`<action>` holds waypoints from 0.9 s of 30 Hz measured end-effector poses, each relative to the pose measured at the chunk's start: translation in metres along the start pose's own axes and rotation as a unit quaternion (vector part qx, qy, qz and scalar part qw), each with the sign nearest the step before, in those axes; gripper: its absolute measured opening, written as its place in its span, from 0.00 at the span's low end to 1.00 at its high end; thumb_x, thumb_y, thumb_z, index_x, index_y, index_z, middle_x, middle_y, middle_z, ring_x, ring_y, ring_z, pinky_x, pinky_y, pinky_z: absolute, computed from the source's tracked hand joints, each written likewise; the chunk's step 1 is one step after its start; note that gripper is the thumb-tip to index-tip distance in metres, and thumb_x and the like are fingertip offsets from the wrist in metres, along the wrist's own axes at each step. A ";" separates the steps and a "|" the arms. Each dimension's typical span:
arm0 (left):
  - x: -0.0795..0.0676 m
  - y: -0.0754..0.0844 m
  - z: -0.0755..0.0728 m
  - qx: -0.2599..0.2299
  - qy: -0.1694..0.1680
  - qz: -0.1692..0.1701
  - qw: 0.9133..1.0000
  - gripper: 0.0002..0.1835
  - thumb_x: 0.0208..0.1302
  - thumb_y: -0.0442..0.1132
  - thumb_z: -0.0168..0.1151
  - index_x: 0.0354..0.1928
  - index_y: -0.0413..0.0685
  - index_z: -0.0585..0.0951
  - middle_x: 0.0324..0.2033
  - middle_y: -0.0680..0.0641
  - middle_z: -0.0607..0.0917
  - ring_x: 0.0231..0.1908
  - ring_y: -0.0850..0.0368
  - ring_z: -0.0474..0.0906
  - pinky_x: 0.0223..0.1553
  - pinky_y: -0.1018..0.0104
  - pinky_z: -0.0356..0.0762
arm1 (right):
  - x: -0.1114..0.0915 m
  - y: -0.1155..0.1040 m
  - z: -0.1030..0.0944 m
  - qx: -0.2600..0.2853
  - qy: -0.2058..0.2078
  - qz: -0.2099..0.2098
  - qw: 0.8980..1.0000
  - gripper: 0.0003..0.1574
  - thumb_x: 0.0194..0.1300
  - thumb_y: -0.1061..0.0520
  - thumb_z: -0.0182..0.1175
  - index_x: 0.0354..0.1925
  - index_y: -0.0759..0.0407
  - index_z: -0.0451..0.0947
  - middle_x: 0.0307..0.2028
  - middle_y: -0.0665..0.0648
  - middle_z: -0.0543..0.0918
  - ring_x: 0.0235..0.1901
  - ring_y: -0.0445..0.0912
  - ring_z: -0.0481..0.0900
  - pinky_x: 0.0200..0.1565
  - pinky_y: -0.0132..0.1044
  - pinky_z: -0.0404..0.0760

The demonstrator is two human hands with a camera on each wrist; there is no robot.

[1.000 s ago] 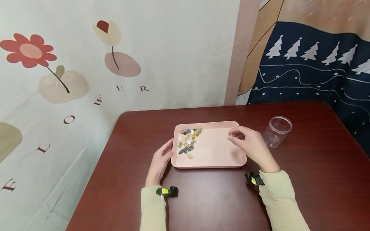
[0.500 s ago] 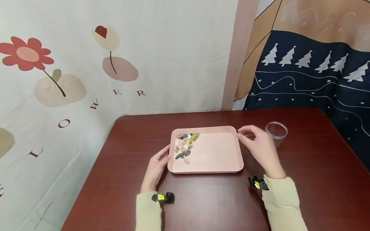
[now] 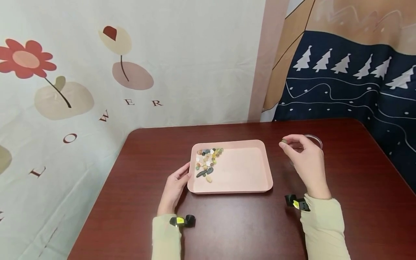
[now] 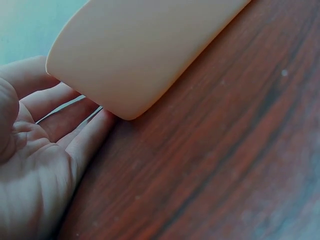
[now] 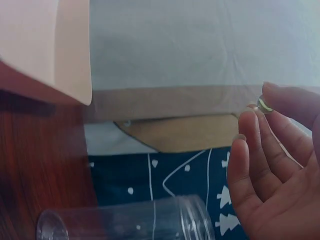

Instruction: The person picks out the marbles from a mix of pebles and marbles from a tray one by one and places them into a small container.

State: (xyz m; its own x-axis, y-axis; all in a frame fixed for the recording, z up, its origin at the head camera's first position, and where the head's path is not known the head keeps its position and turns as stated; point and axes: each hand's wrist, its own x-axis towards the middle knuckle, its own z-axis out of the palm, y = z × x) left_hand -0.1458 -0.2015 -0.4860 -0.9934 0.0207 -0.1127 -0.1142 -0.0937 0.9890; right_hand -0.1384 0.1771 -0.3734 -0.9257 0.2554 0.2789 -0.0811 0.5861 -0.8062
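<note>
Between thumb and fingertips, my right hand (image 3: 305,159) pinches a small clear glass marble (image 5: 265,104) with a yellow-green streak. It is raised to the right of the pink tray (image 3: 240,169), partly covering a clear cylindrical jar (image 5: 125,220) in the head view. My left hand (image 3: 173,189) rests at the tray's left end; in the left wrist view its fingers (image 4: 90,137) lie fairly straight against the outer wall. Small stones and marbles (image 3: 208,159) of mixed colours gather in the tray's left part, with dark oblong stones (image 3: 204,172) and a cream one (image 3: 208,179) nearer the front.
The dark red wooden table (image 3: 234,227) extends around the tray, its far edge close to a pale flower-printed cloth (image 3: 201,65). At the right hangs a navy cloth (image 3: 334,86) with white trees. Black bands with small cameras (image 3: 190,221) sit on both wrists.
My right hand has carried the marble from over the tray's right part to the right, now overlapping the jar. My left hand stays at the tray's left end.
</note>
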 end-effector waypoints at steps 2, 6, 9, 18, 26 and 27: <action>0.002 0.000 0.000 0.003 -0.004 0.001 1.000 0.24 0.61 0.29 0.52 0.60 0.40 0.67 0.59 0.46 0.68 0.57 0.58 0.65 0.52 0.68 0.67 | 0.001 0.001 -0.004 -0.003 0.006 0.006 1.000 0.20 0.54 0.38 0.59 0.42 0.45 0.78 0.34 0.45 0.79 0.34 0.38 0.74 0.29 0.27 0.73; 0.005 0.001 -0.002 0.001 -0.015 -0.004 1.000 0.24 0.61 0.29 0.52 0.61 0.41 0.67 0.59 0.47 0.68 0.57 0.58 0.65 0.52 0.68 0.67 | 0.002 0.002 -0.009 -0.001 0.020 0.017 1.000 0.21 0.54 0.38 0.58 0.43 0.45 0.78 0.36 0.46 0.78 0.35 0.38 0.73 0.32 0.28 0.72; 0.007 0.003 -0.005 -0.014 -0.021 -0.007 1.000 0.24 0.61 0.29 0.52 0.61 0.42 0.67 0.59 0.47 0.68 0.58 0.58 0.65 0.52 0.68 0.67 | 0.003 0.003 -0.011 0.007 0.030 0.025 0.999 0.21 0.54 0.38 0.58 0.44 0.45 0.78 0.37 0.46 0.79 0.35 0.38 0.73 0.32 0.28 0.72; 0.004 0.002 -0.009 -0.036 -0.050 -0.008 0.998 0.26 0.61 0.30 0.53 0.62 0.44 0.66 0.61 0.49 0.65 0.60 0.58 0.61 0.53 0.67 0.66 | 0.002 0.012 -0.026 0.040 0.083 0.063 0.994 0.20 0.53 0.41 0.60 0.44 0.45 0.78 0.36 0.48 0.80 0.35 0.39 0.74 0.31 0.25 0.72; 0.002 -0.002 -0.010 -0.028 -0.042 -0.011 0.999 0.26 0.60 0.28 0.52 0.62 0.42 0.65 0.61 0.49 0.65 0.60 0.57 0.61 0.53 0.69 0.66 | -0.001 0.024 -0.035 0.055 0.134 0.067 0.987 0.19 0.54 0.43 0.61 0.44 0.46 0.79 0.36 0.49 0.79 0.35 0.41 0.73 0.32 0.23 0.72; 0.002 -0.003 -0.010 -0.026 -0.040 -0.012 0.999 0.26 0.60 0.28 0.52 0.62 0.42 0.65 0.61 0.49 0.66 0.60 0.58 0.61 0.53 0.69 0.66 | -0.001 0.025 -0.035 0.057 0.138 0.071 0.986 0.19 0.54 0.43 0.61 0.44 0.46 0.79 0.36 0.49 0.79 0.35 0.41 0.73 0.31 0.22 0.72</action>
State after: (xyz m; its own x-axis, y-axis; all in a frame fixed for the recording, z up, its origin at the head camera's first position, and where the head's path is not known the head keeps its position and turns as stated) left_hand -0.1474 -0.2111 -0.4899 -0.9866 0.1037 -0.1263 -0.1405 -0.1431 0.9797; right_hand -0.1261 0.2187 -0.3760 -0.7964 0.5371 0.2780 -0.0137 0.4435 -0.8962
